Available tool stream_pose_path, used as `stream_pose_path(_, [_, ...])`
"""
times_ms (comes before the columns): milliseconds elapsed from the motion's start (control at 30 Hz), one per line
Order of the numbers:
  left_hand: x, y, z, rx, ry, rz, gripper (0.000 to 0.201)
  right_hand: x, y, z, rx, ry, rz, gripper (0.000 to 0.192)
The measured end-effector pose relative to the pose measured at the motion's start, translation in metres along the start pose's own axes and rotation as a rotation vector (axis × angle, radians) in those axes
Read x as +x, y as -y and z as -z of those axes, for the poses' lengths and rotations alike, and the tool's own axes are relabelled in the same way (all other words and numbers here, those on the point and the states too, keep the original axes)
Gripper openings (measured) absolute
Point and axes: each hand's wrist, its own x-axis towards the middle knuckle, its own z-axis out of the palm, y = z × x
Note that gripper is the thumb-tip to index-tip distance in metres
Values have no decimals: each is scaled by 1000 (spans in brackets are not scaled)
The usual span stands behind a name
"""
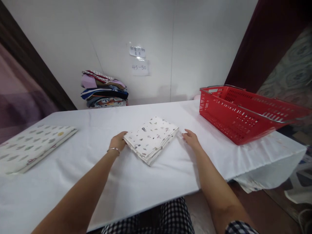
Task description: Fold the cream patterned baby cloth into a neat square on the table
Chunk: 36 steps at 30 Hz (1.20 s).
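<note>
A folded white cloth with small printed figures lies on the white table in front of me. My left hand, with a thin bracelet on the wrist, rests against the cloth's left corner, fingers curled at its edge. My right hand lies on the table by the cloth's right corner, fingertips touching or almost touching it. Whether either hand pinches the fabric, I cannot tell.
A red plastic basket with metal handles stands at the table's right end. A stack of folded colourful clothes sits at the back against the wall. Another folded patterned cloth lies at the left edge. Paper notes hang on the wall.
</note>
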Motion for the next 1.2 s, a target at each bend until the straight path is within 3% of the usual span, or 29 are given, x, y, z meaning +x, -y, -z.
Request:
stream_pose_path(67, [10,9,2,23,8,-35,39,1,-4,-2,-6,9,25,54])
stream_pose_path(167, [21,19,2,53,83,50,36,3,-9,-7,-7,-13,84,52])
stream_pose_path(333, [19,23,-3,-5,129,96,42,4,-12,-14,-27,-20,221,43])
stream_pose_path(533, [-10,21,-11,-187,-40,165,53,12,2,-25,-77,-79,125,41])
stream_pose_path(700, [-49,11,-17,-328,-194,107,51,29,18,-39,-201,-57,104,41])
stream_pose_path(800, [-72,-1,-21,-460,-172,116,50,39,20,-48,-328,-47,93,43])
stream_pose_path(900, [-87,-14,-24,-536,-109,149,53,47,14,-55,-315,-59,109,45])
stream_pose_path(1100, [-92,-29,-30,-360,-42,202,59,55,-5,-53,-296,-102,190,43])
stream_pose_path(1200, [-93,-28,-30,-333,-123,137,62,57,-6,-51,-399,-65,196,41])
